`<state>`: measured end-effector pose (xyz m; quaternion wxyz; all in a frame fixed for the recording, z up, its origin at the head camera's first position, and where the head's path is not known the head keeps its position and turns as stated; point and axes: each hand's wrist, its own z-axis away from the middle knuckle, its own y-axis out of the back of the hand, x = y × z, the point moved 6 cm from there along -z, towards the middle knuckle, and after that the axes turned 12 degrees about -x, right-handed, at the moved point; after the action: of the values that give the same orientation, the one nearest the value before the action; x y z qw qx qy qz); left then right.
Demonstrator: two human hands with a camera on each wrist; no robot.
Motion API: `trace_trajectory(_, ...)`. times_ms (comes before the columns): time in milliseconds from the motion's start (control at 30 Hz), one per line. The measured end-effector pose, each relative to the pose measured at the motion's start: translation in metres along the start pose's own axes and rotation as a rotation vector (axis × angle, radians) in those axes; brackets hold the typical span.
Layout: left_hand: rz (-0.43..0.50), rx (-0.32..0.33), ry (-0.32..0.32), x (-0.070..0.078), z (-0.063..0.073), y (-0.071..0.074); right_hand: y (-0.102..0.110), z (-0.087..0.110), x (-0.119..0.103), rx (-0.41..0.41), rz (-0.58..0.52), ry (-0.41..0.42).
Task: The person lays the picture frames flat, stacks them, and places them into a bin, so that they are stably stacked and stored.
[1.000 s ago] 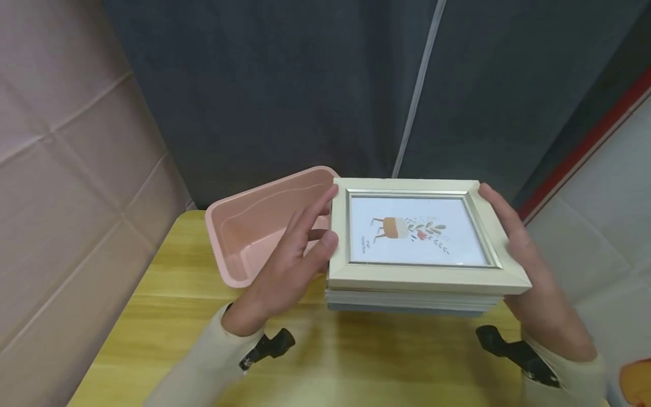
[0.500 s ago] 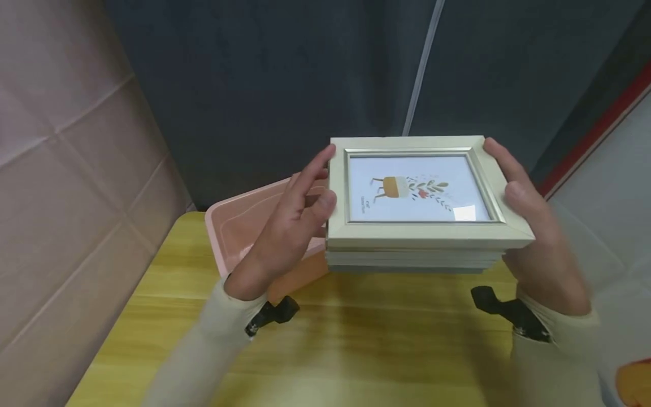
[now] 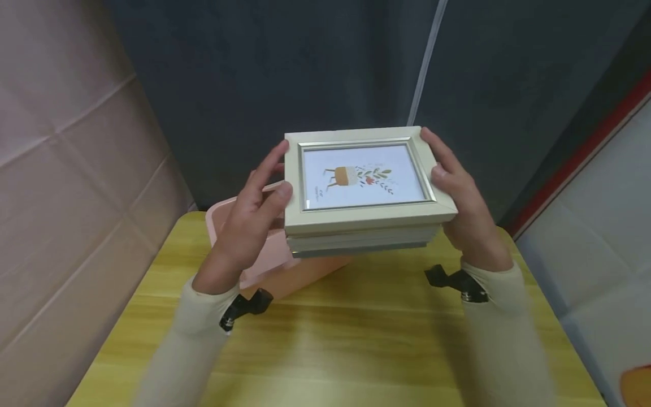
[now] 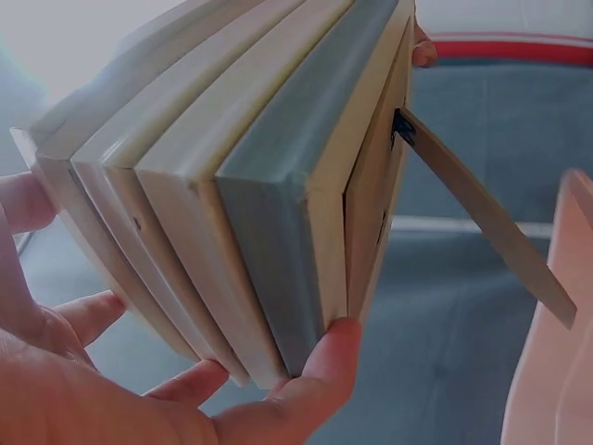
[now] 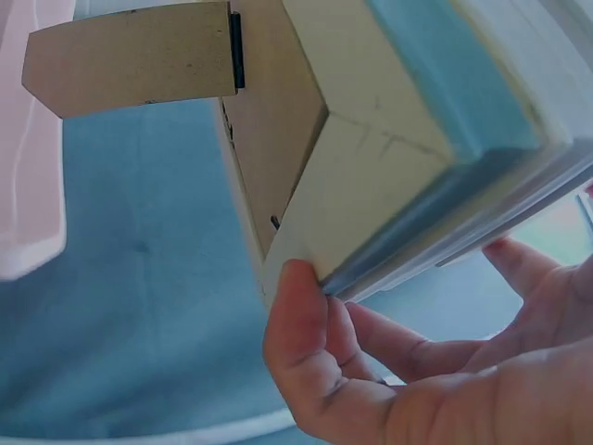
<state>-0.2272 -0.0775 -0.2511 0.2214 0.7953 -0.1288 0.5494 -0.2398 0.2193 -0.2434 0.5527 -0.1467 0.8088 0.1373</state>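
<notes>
Both hands hold a level stack of several picture frames point(image 3: 366, 217) above the table in the head view. The top frame is cream with a silver inner edge and a print of a plant in a legged pot. My left hand point(image 3: 244, 223) grips the left end, and my right hand point(image 3: 468, 215) grips the right end. In the left wrist view, a blue-grey frame point(image 4: 269, 176) forms the bottom layer, with fingers curled under it. Its easel leg point(image 4: 486, 218) hangs out from the backing, also seen as a brown flap point(image 5: 130, 57) in the right wrist view.
A pink plastic bin point(image 3: 305, 276) stands at the back left of the yellow wood-grain table point(image 3: 356, 350), partly covered by the stack and left hand. A dark curtain point(image 3: 280, 62) hangs behind. Pale walls flank the table, and something orange point(image 3: 636, 387) shows at lower right.
The stack has risen from lower over the table, then shifted left with both hands, and now overlaps the bin's right side in the head view. The bin stays put.
</notes>
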Motion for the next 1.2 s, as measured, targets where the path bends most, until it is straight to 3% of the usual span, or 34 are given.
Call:
trace_trajectory(333, 0.080, 0.115, 0.064, -0.021, 0.016, 0.036, -0.019, -0.045, 0.041, -0.074, 0.052, -0.039)
trace_trajectory(733, 0.135, 0.224, 0.174, -0.051, 0.029, 0.062, -0.049, -0.089, 0.090, -0.148, -0.001, -0.094)
trace_trajectory(967, 0.156, 0.257, 0.266, -0.077, 0.042, 0.079, -0.069, -0.109, 0.127, -0.148, 0.033, -0.238)
trace_trajectory(1200, 0.203, 0.285, 0.338, -0.101, 0.043, 0.092, -0.081, -0.118, 0.157, -0.144, -0.102, -0.406)
